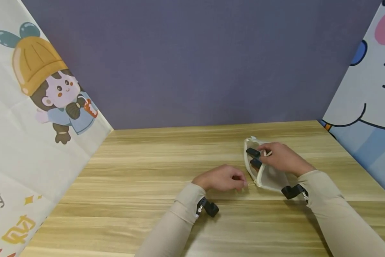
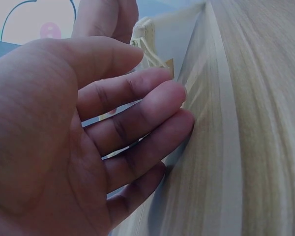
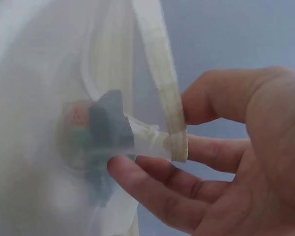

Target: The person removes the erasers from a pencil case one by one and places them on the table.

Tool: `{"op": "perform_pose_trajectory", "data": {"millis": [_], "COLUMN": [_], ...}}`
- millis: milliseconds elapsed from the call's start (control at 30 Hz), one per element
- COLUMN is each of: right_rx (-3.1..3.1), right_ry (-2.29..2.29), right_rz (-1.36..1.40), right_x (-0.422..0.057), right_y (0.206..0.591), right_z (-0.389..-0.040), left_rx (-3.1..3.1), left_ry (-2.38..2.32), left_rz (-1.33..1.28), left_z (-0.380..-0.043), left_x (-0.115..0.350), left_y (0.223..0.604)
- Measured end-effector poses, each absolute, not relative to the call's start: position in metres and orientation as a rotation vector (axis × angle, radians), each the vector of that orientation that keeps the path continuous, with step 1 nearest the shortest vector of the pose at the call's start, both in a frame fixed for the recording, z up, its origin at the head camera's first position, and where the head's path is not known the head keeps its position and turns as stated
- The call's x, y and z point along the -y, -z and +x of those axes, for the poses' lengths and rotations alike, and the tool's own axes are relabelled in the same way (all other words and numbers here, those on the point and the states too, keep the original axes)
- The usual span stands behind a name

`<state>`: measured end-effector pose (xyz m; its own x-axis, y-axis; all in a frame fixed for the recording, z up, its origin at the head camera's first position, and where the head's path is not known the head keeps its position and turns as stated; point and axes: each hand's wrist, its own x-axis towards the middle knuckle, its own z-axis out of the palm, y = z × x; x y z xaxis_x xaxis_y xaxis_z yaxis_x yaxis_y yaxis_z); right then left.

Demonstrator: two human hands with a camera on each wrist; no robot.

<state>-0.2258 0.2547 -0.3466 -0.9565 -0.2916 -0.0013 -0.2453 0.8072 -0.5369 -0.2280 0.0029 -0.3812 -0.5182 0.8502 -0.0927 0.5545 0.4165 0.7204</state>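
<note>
A translucent pouch (image 1: pixel 274 178) with a cream zip edge (image 3: pixel 162 83) lies open-mouthed on the table. Two small dark objects, one a black block (image 1: pixel 253 152), show in its mouth. Through the cloudy side in the right wrist view, a dark object (image 3: pixel 108 123) and a reddish patch (image 3: pixel 77 117) are visible; what they are is unclear. My right hand (image 1: pixel 280 157) pinches the pouch's edge between thumb and fingers. By the near corner of the pouch is my left hand (image 1: pixel 223 177), its fingers loosely bent and thumb apart from them. Beyond its fingertips appears the pouch's zip end (image 2: pixel 146 42).
The wood-grain table (image 1: pixel 141 171) extends to the left and in front of the pouch. A dark purple-grey panel (image 1: pixel 192 64) stands at the back. Printed cartoon sheets flank the table, on the left (image 1: pixel 15 142) and on the right (image 1: pixel 372 107).
</note>
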Motion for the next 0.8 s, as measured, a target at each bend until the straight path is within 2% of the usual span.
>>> {"op": "perform_pose_trajectory", "data": {"millis": [367,800], "right_rx": [-2.827,-2.85], "right_ry": [0.928,0.747], "right_rz": [-0.414,-0.433], "right_x": [-0.259,-0.266], "right_y": [0.349,0.348], "right_z": [-0.224,-0.22], "left_rx": [-2.235,-2.259], "left_ry": [-0.9,-0.902], "left_rz": [1.181,1.197], "left_z": [-0.229,-0.225], "left_x": [-0.003,-0.003], "left_y": [0.384,0.384]}}
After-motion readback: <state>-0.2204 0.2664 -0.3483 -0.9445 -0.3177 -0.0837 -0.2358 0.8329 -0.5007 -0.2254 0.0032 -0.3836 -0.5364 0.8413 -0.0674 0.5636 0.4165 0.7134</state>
